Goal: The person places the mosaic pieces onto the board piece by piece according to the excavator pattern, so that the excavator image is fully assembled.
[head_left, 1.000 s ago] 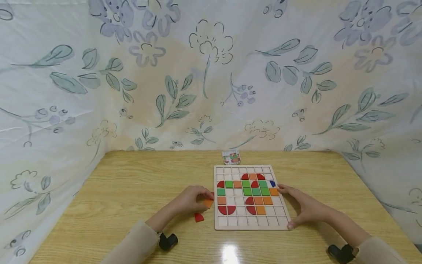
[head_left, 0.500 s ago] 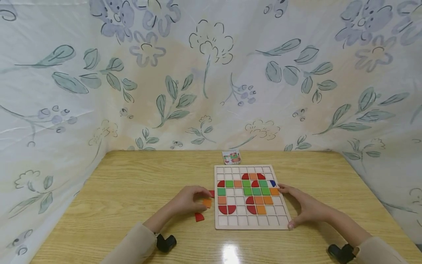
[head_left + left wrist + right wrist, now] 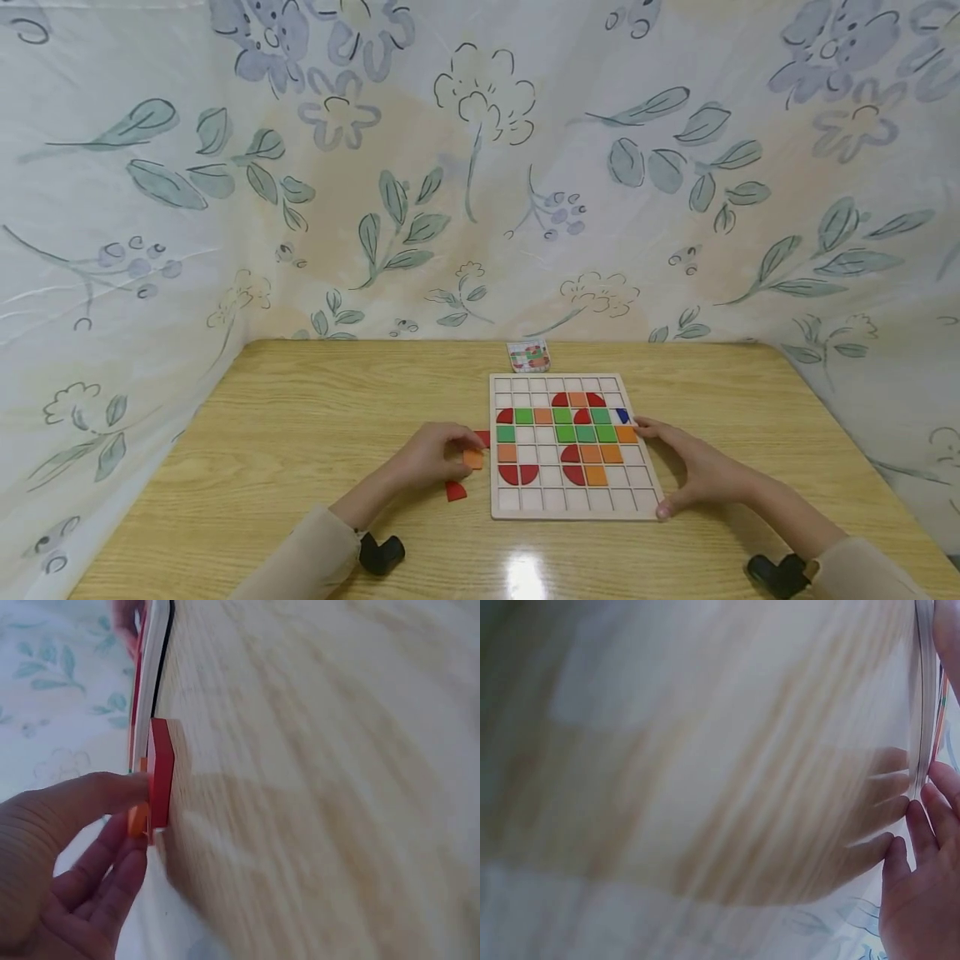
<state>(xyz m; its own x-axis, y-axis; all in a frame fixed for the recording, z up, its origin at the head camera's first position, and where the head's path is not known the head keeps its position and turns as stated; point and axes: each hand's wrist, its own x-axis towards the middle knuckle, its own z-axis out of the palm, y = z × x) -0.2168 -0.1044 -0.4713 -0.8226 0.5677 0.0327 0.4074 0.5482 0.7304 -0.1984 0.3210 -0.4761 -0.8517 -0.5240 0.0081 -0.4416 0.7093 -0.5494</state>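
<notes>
Thumb and fingers of my left hand (image 3: 433,454) pinch a small orange tile (image 3: 472,459), just left of the wooden grid board (image 3: 540,502). Close by lie a red quarter-round tile (image 3: 456,492) and a red tile (image 3: 483,437) against the board's left edge. In the left wrist view, a red tile (image 3: 160,772) stands out in front of the orange tile (image 3: 138,819), which the thumb partly covers. Spread along the board's right edge, my right hand (image 3: 693,471) touches it with thumb and fingertips; the right wrist view shows those fingers (image 3: 922,829) against the board's side.
Red, green, orange and salmon tiles fill several cells of the board, with one dark blue piece (image 3: 622,416) near its right edge. A small pattern card (image 3: 529,356) lies behind the board. Floral cloth (image 3: 480,183) hangs behind the wooden table (image 3: 337,392).
The orange tile has turned slightly and sits a little further left in my left hand, which has barely moved. My right hand stays at the board's edge.
</notes>
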